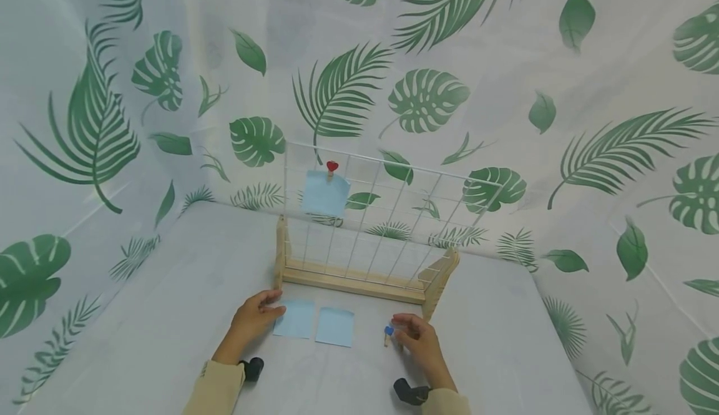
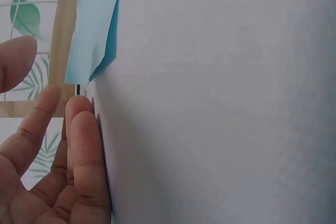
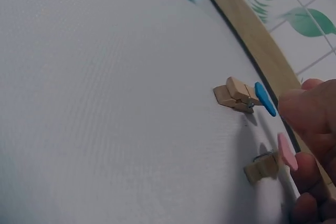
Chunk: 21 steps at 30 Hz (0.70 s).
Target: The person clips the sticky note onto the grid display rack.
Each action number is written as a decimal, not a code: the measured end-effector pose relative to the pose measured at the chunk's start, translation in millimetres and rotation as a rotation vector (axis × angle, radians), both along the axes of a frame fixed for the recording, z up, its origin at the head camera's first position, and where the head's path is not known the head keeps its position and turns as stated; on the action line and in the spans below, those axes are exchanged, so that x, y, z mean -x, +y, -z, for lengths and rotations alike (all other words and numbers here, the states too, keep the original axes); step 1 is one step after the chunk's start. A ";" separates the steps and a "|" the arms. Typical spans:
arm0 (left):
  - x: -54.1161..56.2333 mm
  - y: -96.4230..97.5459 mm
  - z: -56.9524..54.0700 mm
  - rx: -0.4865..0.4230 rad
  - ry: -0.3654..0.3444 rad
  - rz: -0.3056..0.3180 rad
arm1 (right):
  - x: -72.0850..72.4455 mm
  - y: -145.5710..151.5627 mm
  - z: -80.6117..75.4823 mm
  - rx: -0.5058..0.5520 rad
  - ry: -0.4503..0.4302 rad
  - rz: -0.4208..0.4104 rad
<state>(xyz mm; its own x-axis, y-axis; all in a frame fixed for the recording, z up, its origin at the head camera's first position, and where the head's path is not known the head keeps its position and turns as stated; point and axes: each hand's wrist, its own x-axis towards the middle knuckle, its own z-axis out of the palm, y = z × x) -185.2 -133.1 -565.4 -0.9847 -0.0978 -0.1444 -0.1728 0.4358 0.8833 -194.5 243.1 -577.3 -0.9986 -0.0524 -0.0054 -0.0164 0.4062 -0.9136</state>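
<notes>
My left hand (image 1: pixel 253 321) rests at the left edge of a light blue paper note (image 1: pixel 295 320) on the table. In the left wrist view, the thumb and fingers of that hand (image 2: pixel 63 166) stand apart, with the note (image 2: pixel 94 30) just beyond them. A second blue note (image 1: pixel 335 327) lies to its right. My right hand (image 1: pixel 418 340) hovers by two small wooden clothespins, its fingers loosely bent. One clothespin has a blue top (image 3: pixel 265 99), close to the fingertips; the other has a pink top (image 3: pixel 286 152), beside the lower fingers (image 3: pixel 307 169).
Behind the notes stands a white wire grid (image 1: pixel 387 215) in a wooden base (image 1: pixel 354 287). A red heart clothespin (image 1: pixel 332 168) holds another blue note (image 1: pixel 326 193) on the grid's upper left. Leaf-patterned cloth (image 1: pixel 505 59) surrounds the white table (image 1: pixel 185 265).
</notes>
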 end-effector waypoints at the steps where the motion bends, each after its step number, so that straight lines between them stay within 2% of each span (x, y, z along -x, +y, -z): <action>1: 0.5 -0.1 -0.9 0.008 -0.002 0.004 | 0.1 -0.2 0.4 -0.013 0.002 0.000; 4: 2.5 -0.4 -1.6 0.039 -0.012 0.002 | 0.8 -1.7 2.4 -0.063 0.012 0.000; 9: 3.1 1.2 -0.9 0.103 -0.027 -0.040 | 0.1 -7.0 5.7 -0.155 0.030 0.012; 16: 3.9 2.8 0.7 0.195 -0.032 -0.040 | -1.8 -10.4 8.0 -0.147 0.033 0.013; 21: 6.5 2.0 2.7 0.214 -0.030 -0.031 | -3.3 -10.2 7.1 -0.193 0.041 0.035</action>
